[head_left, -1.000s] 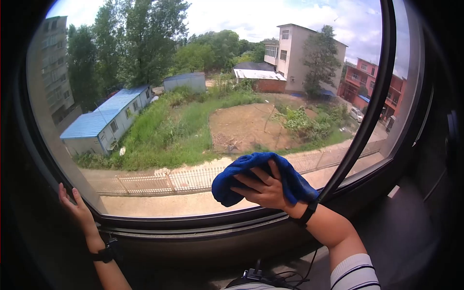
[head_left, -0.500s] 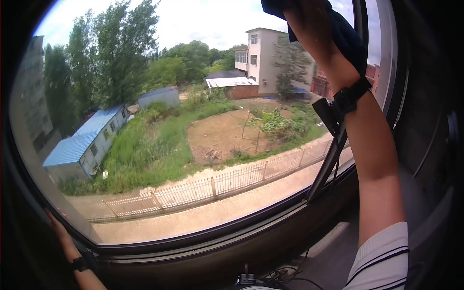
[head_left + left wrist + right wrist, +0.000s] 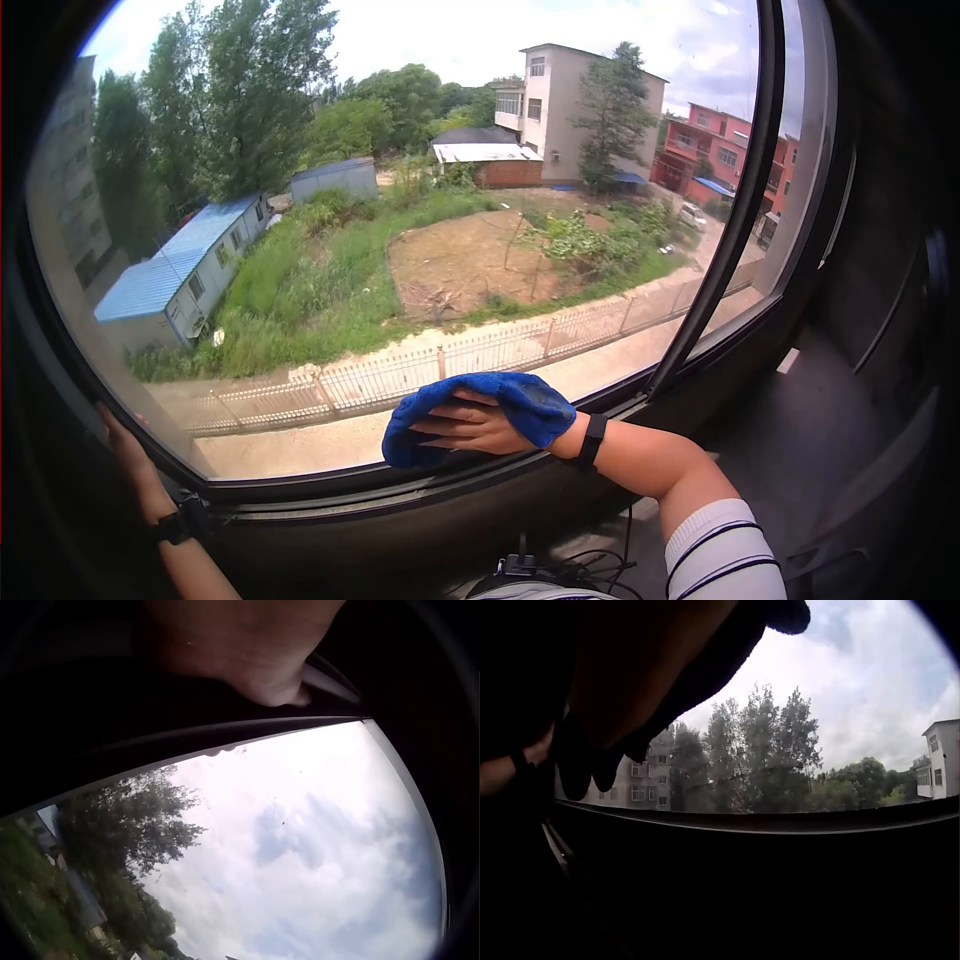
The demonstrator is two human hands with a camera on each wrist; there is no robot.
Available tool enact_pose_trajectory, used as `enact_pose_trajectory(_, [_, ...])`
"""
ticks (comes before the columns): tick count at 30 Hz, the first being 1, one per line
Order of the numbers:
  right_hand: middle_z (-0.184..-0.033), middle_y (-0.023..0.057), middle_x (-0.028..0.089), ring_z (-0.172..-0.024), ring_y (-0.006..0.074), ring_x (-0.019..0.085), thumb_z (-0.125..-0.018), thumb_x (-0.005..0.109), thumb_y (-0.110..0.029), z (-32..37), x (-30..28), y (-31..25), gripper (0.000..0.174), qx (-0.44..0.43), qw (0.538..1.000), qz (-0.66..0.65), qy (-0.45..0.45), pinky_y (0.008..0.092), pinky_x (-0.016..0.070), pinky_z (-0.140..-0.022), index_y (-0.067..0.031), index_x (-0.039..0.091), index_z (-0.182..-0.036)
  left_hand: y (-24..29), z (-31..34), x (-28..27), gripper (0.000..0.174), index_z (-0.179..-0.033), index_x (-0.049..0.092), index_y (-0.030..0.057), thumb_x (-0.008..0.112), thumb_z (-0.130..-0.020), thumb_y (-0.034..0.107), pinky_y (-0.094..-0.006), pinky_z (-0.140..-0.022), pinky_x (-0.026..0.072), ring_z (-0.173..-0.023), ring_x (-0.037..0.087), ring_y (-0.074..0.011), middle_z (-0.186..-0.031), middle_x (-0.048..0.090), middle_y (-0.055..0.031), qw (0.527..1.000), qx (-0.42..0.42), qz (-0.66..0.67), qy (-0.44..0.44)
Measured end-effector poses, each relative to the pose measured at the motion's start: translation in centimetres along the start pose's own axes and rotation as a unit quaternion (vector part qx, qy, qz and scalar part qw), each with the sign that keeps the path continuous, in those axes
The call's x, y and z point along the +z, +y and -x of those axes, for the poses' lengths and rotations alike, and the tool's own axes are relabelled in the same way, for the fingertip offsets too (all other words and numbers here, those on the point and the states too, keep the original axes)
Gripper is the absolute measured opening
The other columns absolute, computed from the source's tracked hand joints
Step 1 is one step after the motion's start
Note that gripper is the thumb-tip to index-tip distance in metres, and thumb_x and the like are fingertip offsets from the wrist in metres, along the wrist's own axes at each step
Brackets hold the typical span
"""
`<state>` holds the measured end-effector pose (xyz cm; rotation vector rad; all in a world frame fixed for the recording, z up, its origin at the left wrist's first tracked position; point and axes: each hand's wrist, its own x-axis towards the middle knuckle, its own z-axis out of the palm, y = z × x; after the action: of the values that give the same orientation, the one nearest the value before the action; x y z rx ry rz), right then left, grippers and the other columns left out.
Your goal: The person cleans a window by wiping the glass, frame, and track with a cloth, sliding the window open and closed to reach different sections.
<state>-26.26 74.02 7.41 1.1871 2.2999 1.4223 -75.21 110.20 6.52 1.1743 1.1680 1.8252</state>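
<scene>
In the head view my right hand (image 3: 475, 428) lies flat with long fingers across a bunched blue cloth (image 3: 540, 408), pressing it low on the window glass (image 3: 330, 428), just above the bottom rail. One edge of the cloth folds up past the fingertips. Seen from the right wrist, the cloth (image 3: 727, 667) is a dark shape against the sky. My left hand (image 3: 130, 455) rests on the dark window frame (image 3: 60, 350) at the left side. The left wrist view shows this hand (image 3: 247, 645) over the frame, most of its fingers hidden in shadow.
A dark upright bar (image 3: 735, 220) divides the window at the right. The sill track (image 3: 330, 505) runs below the pane. Black cables (image 3: 600, 570) hang near my body. Outside stand a fence (image 3: 490, 350), trees and buildings.
My right hand swung up to the upper right with the cloth, then came back down to the lower middle of the pane. My left hand moved down and onto the frame.
</scene>
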Motion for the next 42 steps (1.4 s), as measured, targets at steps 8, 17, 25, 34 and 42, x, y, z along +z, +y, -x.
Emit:
enact_pose_trajectory(8, [-0.154, -0.0019, 0.042, -0.146, 0.0272, 0.031, -0.082, 0.063, -0.046, 0.5, -7.1, 16.1, 0.051, 0.051, 0.996, 0.038, 0.07, 0.0547, 0.0123, -0.123, -0.0379, 0.06, -0.132, -0.6, 1.3, 0.9, 0.067, -0.083, 0.057, 0.003, 0.043, -0.096, 0.068, -0.0275, -0.058, 0.0454, -0.058, 0.056, -0.0147, -0.065, 0.056, -0.0055, 0.999, 0.041, 0.019, -0.023])
enact_pose_trajectory(17, [-0.128, 0.0213, 0.058, -0.116, 0.0403, 0.054, -0.089, 0.052, -0.006, -14.9, -17.6, 33.1, 0.041, 0.259, 0.827, 0.223, 0.447, 0.0441, 0.0444, -0.099, -0.0021, 0.055, -0.129, 0.2, 2.4, 1.5, 0.065, -0.082, 0.054, 0.0015, 0.049, -0.095, 0.065, -0.029, -0.053, 0.0462, -0.054, 0.057, -0.0172, -0.064, 0.056, -0.0083, 0.999, 0.033, 0.041, -0.009])
enact_pose_trajectory(25, [-0.16, 0.0003, 0.03, -0.149, 0.0254, 0.022, -0.08, 0.064, -0.03, -15.5, -2.9, 1.1, 0.062, 0.113, 0.984, -0.044, 0.128, 0.0509, 0.0089, -0.124, -0.0306, 0.052, -0.141, 0.6, 2.9, 2.1, 0.067, -0.082, 0.054, 0.0021, 0.048, -0.093, 0.067, -0.0297, -0.047, 0.0446, -0.048, 0.056, -0.0174, -0.061, 0.056, -0.009, 0.998, 0.04, 0.043, -0.029])
enact_pose_trajectory(34, [-0.159, -0.0052, 0.031, -0.147, 0.0187, 0.027, -0.082, 0.059, -0.034, -7.2, -1.9, 3.1, 0.065, -0.006, 0.997, 0.074, 0.026, 0.049, 0.0076, -0.124, -0.0403, 0.044, -0.144, 0.3, 2.6, 2.4, 0.065, -0.079, 0.053, 0.0038, 0.041, -0.097, 0.065, -0.0291, -0.051, 0.047, -0.052, 0.058, -0.0168, -0.061, 0.057, -0.0078, 0.997, 0.063, -0.002, -0.038])
enact_pose_trajectory(42, [-0.133, 0.0113, 0.059, -0.126, 0.0356, 0.052, -0.09, 0.055, -0.032, -7.9, -12.0, 29.6, 0.038, 0.468, 0.84, -0.024, 0.273, 0.0479, 0.0417, -0.105, -0.0202, 0.065, -0.125, 2.2, 4.2, 2.3, 0.072, -0.074, 0.054, 0.0039, 0.028, -0.1, 0.066, -0.0288, -0.046, 0.0436, -0.046, 0.054, -0.018, -0.056, 0.055, -0.008, 0.995, 0.012, 0.101, -0.012])
